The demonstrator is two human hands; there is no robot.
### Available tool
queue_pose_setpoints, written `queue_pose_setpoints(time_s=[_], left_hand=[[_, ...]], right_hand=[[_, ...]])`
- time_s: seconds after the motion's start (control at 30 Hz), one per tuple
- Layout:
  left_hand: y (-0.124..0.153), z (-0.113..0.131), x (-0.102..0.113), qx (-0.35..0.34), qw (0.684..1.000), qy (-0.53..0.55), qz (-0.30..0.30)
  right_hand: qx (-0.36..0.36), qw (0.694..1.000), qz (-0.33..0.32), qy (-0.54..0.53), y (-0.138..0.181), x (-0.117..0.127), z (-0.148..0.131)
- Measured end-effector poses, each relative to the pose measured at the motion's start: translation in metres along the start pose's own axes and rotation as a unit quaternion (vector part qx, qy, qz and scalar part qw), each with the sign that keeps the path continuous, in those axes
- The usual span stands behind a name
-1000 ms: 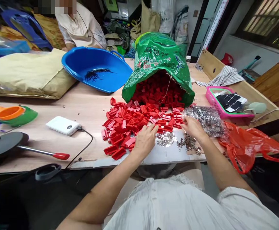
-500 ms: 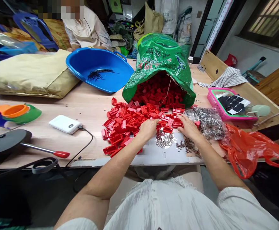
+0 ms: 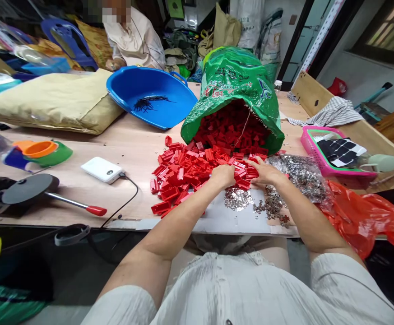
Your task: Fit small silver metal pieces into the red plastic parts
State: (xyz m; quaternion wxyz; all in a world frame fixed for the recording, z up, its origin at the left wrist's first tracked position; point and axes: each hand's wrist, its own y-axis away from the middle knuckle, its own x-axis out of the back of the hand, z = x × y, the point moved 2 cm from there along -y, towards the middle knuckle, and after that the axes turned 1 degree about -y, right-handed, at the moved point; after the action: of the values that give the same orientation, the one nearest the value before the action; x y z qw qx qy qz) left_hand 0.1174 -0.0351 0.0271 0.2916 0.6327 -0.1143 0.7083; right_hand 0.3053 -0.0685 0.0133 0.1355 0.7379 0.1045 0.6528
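A green woven sack (image 3: 232,85) lies on its side on the wooden table (image 3: 122,144), spilling a heap of small red plastic parts (image 3: 183,174). My left hand (image 3: 223,175) rests on the near edge of that heap, fingers curled down among the pieces. A short way to the right, my right hand (image 3: 264,172) presses on red parts too, fingers bent over them. Just in front of both hands lies a scatter of small shiny metal pieces (image 3: 237,198). A clear bag of more metal pieces (image 3: 298,174) sits right of my right hand.
A blue basin (image 3: 151,97) with dark bits stands behind the heap, near a seated person (image 3: 134,38). A pink basket (image 3: 335,155), an orange plastic bag (image 3: 362,212), a white power bank (image 3: 102,169), a red-tipped tool (image 3: 48,192) and a tan sack (image 3: 54,99) share the table.
Both hands have moved forward from the metal pieces up to the red heap and come closer together. The camera has shifted slightly left.
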Motion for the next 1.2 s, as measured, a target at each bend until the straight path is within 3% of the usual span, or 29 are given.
queue_pose_setpoints(time_s=[0.2, 0.4, 0.53, 0.6, 0.7, 0.8, 0.9, 1.03, 1.2], left_hand=[[0.002, 0.004, 0.005, 0.027, 0.999, 0.023, 0.009], [0.022, -0.004, 0.020, 0.041, 0.997, 0.052, 0.048], [0.045, -0.039, 0.043, 0.082, 0.991, 0.065, 0.086], [0.057, -0.068, 0.056, 0.150, 0.976, 0.069, 0.143], [0.071, -0.113, 0.066, 0.224, 0.956, 0.060, 0.180], [0.080, -0.147, 0.065, 0.265, 0.947, 0.068, 0.168], [0.083, -0.165, 0.059, 0.286, 0.941, 0.095, 0.153], [0.082, -0.169, 0.048, 0.267, 0.945, 0.121, 0.148], [0.083, -0.159, 0.037, 0.233, 0.950, 0.085, 0.191]], right_hand=[[0.060, 0.997, 0.036, 0.033, -0.008, -0.004, 0.009], [0.063, 0.996, 0.021, 0.059, -0.012, -0.006, 0.013], [0.058, 0.997, 0.009, 0.056, -0.017, -0.005, 0.013], [0.062, 0.996, 0.003, 0.058, -0.018, -0.005, 0.014], [0.066, 0.996, 0.003, 0.062, -0.019, -0.004, 0.015], [0.060, 0.996, -0.009, 0.068, -0.021, -0.003, 0.015], [0.060, 0.995, -0.020, 0.075, -0.025, 0.000, 0.013], [0.092, 0.993, -0.018, 0.071, -0.026, 0.005, 0.010], [0.102, 0.994, 0.005, 0.049, -0.022, 0.009, 0.012]])
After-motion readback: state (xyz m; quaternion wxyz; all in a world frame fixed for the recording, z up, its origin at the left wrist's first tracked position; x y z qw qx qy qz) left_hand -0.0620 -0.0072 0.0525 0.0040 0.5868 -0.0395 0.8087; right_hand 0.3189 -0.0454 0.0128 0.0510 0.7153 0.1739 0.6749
